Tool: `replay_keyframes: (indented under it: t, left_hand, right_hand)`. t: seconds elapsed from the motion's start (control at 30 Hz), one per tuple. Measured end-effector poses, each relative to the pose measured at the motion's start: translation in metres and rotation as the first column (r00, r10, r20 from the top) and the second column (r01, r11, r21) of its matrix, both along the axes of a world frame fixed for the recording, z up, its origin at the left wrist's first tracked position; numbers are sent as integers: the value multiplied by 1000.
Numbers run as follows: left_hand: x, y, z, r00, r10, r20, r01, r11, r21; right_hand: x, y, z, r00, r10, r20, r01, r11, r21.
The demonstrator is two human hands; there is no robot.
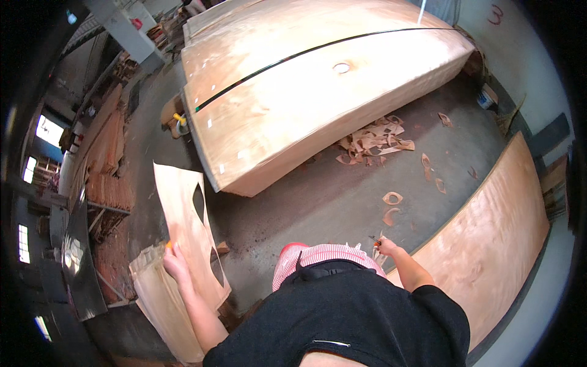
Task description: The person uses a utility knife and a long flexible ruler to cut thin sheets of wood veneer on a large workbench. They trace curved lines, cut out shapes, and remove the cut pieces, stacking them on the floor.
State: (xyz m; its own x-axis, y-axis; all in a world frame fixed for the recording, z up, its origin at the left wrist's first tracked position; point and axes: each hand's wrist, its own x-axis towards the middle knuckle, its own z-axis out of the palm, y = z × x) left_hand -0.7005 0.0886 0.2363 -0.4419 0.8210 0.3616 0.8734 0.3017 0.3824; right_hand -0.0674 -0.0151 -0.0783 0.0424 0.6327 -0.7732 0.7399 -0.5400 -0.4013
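My left hand [176, 263] is closed at the left edge of a thin wood veneer sheet [183, 208], with a small yellow-orange spot at its fingertips that I cannot make out. Leaf-shaped holes are cut along that sheet's right side. Beneath and beside it lies a stack of paler veneer sheets [153, 284]. Out to the right, my right hand [386, 246] is closed on a small tool with a dark and orange handle [377, 243]. A pale veneer scrap [380, 257] hangs just below that hand.
A large stack of veneer [275, 110] with a black strip [293, 56] across it fills the far side. Veneer offcuts [376, 142] litter the floor [275, 214]. A broad veneer sheet [489, 244] lies to the right. A small bucket [487, 98] stands by the wall.
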Motion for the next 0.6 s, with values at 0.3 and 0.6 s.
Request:
replay_keyframes:
  t: [0.3,0.6]
  left_hand:
    - [130,239,91,906,-221,-360,291,944,154]
    - [348,500,109,792,-418,-445,534,828,172]
  right_hand:
    - [87,24,-59,809,-558,-184,565,825,-21]
    - [185,75,12,820,-572,-36,573,820,23]
